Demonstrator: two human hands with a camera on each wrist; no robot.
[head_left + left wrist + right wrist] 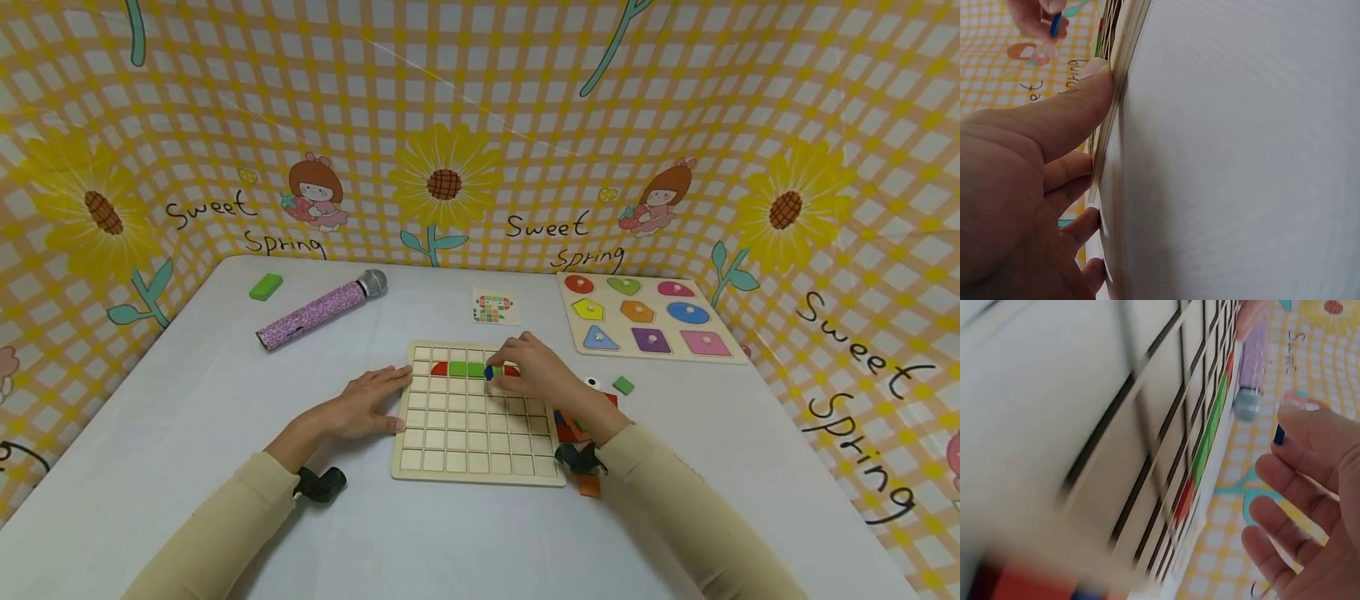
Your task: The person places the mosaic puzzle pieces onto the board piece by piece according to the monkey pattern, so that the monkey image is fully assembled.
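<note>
A wooden grid board (457,437) lies on the table with red and green tiles (468,369) in one of its upper rows. Over that row, my right hand (536,371) pinches a small blue tile (1279,434) between thumb and forefinger. In the right wrist view its other fingers are loosely bent, apart from the board. My left hand (367,404) rests along the board's left edge, its thumb (1094,94) and fingers touching the rim. The right hand hides part of the tile row in the head view.
Beneath the right forearm lie loose red, orange and blue tiles (590,486), with a green tile (623,385) beside them. A pattern card (495,307), a shape puzzle (637,312), a sparkly microphone (318,310) and a green block (266,287) lie farther back.
</note>
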